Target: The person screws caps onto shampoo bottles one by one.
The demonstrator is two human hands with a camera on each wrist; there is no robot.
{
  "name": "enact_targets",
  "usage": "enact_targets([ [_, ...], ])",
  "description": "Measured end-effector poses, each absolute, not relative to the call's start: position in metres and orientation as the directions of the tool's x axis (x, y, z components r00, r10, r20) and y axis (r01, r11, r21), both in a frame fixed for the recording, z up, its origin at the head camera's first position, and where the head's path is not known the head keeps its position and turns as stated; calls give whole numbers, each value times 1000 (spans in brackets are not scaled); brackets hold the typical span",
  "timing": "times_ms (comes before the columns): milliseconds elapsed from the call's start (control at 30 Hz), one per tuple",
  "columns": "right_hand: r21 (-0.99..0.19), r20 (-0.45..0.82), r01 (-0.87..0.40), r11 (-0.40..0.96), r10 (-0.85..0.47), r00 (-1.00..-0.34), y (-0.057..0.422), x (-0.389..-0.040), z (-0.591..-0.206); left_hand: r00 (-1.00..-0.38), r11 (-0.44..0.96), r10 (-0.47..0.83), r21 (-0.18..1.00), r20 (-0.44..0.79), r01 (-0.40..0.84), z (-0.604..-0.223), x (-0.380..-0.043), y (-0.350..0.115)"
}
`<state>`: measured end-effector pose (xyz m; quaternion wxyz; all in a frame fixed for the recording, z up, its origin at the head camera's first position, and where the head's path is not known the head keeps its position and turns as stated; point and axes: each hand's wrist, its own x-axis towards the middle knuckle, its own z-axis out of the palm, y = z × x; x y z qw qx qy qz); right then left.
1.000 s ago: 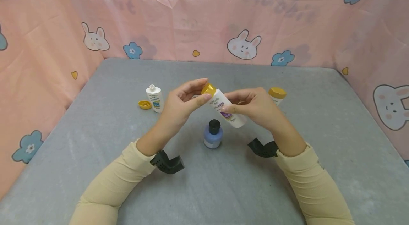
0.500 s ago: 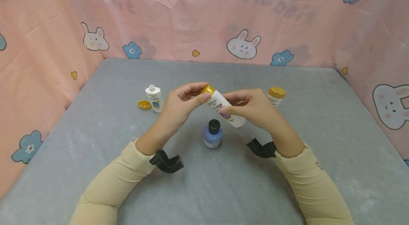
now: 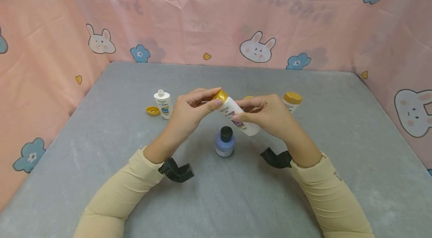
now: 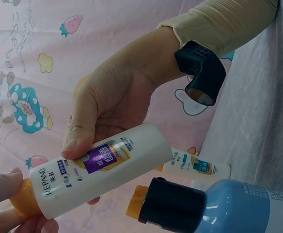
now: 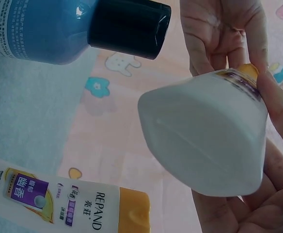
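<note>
A white bottle (image 3: 248, 128) with a purple label is held tilted above the table, its yellow cap (image 3: 221, 95) pointing up and left. My left hand (image 3: 192, 108) pinches that cap between thumb and fingers. Around the bottle's body curls my right hand (image 3: 266, 112), thumb across the front. The right wrist view faces the base of the white bottle (image 5: 204, 136), with the cap end partly hidden beyond it. Just below the hands in the head view stands a blue bottle (image 3: 224, 146) with a black cap (image 3: 226, 133).
At left, an uncapped white bottle (image 3: 164, 106) stands beside a loose yellow cap (image 3: 153, 110). Behind the right hand is another white bottle with a yellow top (image 3: 292, 98). A sliver of yellow (image 3: 248, 97) shows above the right fingers. A pink curtain (image 3: 202, 16) backs the grey table (image 3: 216, 200).
Both hands and the bottle have sunk very slightly, with the right hand a touch further left. A sliver of yellow now shows behind the right fingers. Both grips stay the same.
</note>
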<state>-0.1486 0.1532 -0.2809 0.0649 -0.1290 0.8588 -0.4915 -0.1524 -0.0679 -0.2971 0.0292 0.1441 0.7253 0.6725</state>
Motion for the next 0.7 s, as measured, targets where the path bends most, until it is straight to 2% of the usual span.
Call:
enact_targets([
  [700, -850, 52, -203, 486, -307, -950, 154, -148, -280, -938, 22, 286, 978, 193, 208, -297, -153, -69],
])
